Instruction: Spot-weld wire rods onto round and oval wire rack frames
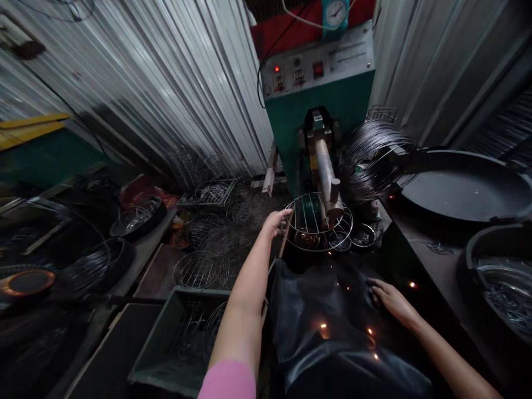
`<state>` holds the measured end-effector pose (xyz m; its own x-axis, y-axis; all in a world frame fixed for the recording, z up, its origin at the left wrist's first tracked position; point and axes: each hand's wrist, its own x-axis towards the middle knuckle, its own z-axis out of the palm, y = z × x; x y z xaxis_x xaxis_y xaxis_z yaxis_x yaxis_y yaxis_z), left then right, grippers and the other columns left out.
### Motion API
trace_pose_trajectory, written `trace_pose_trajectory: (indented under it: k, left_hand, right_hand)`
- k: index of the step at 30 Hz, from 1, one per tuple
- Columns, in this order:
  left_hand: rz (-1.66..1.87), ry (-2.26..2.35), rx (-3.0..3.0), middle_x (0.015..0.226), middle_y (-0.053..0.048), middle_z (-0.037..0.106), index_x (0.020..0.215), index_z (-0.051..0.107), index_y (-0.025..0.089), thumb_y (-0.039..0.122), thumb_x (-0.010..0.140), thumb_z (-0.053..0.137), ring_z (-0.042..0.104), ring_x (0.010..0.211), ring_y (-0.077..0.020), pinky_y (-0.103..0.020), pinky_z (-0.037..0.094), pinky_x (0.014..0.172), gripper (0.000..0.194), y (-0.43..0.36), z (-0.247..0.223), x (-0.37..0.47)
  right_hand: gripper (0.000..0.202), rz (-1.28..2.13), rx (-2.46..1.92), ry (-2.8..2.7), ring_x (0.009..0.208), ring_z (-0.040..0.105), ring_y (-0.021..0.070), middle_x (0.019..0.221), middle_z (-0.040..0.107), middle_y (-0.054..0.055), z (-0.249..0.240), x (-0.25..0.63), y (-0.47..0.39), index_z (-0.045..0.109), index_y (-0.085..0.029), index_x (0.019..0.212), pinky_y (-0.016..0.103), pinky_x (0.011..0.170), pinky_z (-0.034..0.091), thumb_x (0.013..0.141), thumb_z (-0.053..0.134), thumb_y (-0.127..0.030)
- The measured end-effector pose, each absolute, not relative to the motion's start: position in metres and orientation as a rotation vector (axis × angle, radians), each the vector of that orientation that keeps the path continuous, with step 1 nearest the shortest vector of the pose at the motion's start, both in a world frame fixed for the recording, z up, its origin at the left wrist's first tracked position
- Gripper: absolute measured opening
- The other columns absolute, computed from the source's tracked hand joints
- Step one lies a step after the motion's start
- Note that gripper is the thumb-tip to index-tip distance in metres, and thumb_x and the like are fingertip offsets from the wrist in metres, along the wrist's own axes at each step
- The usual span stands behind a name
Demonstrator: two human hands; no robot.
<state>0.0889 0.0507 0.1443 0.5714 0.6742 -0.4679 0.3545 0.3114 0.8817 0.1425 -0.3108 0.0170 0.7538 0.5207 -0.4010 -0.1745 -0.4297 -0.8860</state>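
As the wire rack (319, 251) looks light but stiff, my left hand (275, 223) pinches its rim beside the metal arm (326, 166); right hand (393, 299), grip unclear.

A corrugated metal wall (199, 66) stood behind, with a dark cable (62, 100) slanting across its left part. A clock (336, 13) in a teal case showed at the top. At far left, a yellow bar (33, 132) ran above a green panel (35, 163); below lay an orange-rimmed disc (31, 282). A red sheet (141, 188) lay crumpled beside a dark bowl (122, 228) of metal pieces. A green crate (150, 349) held wirework in the lower left. On the right, a wide pan (461, 194) sat behind a dark tub (474, 252) holding metal parts.
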Motion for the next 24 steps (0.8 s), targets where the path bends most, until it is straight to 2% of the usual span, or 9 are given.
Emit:
trace_pose_trajectory:
  k: [3,7,10,12,15,19,24]
  left_hand:
    - [0.175,1.000,1.321,0.060,0.001,0.046,0.064,0.053,0.015,0.025,0.058,0.073,0.039,0.047,-0.0065,-0.021,0.032,0.044,0.023,0.052,0.143,0.095]
    - [0.234,1.035,1.155,0.051,0.005,0.038,0.060,0.049,0.016,0.027,0.059,0.069,0.029,0.039,-0.0039,-0.018,0.021,0.038,0.023,0.036,0.128,0.077]
    - [0.339,1.065,1.004,0.048,0.007,0.034,0.061,0.047,0.017,0.024,0.056,0.069,0.028,0.037,-0.0034,-0.017,0.019,0.036,0.023,0.023,0.120,0.061]
    - [0.392,1.069,0.928,0.047,0.009,0.031,0.060,0.045,0.017,0.022,0.054,0.068,0.027,0.037,-0.0027,-0.016,0.018,0.036,0.025,0.017,0.119,0.055]
    - [0.438,1.065,0.859,0.047,0.010,0.029,0.060,0.043,0.017,0.020,0.052,0.068,0.024,0.036,-0.0015,-0.015,0.014,0.036,0.026,0.011,0.121,0.053]
    - [0.515,1.064,0.850,0.048,0.010,0.029,0.061,0.044,0.017,0.020,0.051,0.066,0.021,0.036,-0.0005,-0.015,0.011,0.036,0.025,0.004,0.123,0.050]
    - [0.614,1.029,0.904,0.049,0.010,0.030,0.062,0.042,0.017,0.021,0.048,0.065,0.019,0.036,-0.0001,-0.015,0.009,0.035,0.027,-0.002,0.125,0.047]
  right_hand:
    - [0.034,0.716,-1.975,-0.337,0.042,0.049,0.0108,0.059,0.059,-0.001,-0.005,0.142,-0.314,0.060,-0.017,0.100,0.024,0.046,0.041,0.071,0.046,-0.031]
    - [0.032,0.656,-1.994,-0.396,0.043,0.051,0.0132,0.055,0.059,-0.001,-0.002,0.145,-0.311,0.063,-0.018,0.088,0.025,0.047,0.040,0.072,0.046,-0.039]
    - [0.044,0.702,-1.928,-0.359,0.044,0.049,0.0143,0.048,0.054,-0.001,0.014,0.149,-0.308,0.063,-0.013,0.098,0.025,0.046,0.037,0.071,0.048,-0.044]
    - [0.048,0.661,-1.886,-0.360,0.047,0.050,0.0139,0.056,0.057,0.000,0.023,0.151,-0.304,0.060,-0.012,0.106,0.025,0.048,0.038,0.072,0.048,-0.043]
    - [0.033,0.531,-1.975,-0.409,0.056,0.055,0.0146,0.067,0.062,0.002,0.027,0.150,-0.296,0.058,-0.017,0.097,0.025,0.055,0.041,0.070,0.049,-0.034]
    - [0.008,0.445,-2.237,-0.514,0.053,0.052,0.0154,0.053,0.051,-0.002,0.021,0.146,-0.291,0.049,-0.021,0.070,0.026,0.056,0.037,0.063,0.048,-0.023]
    - [0.009,0.464,-2.133,-0.535,0.052,0.047,0.0129,0.055,0.050,-0.004,0.028,0.148,-0.282,0.047,-0.022,0.071,0.024,0.053,0.036,0.064,0.047,-0.027]
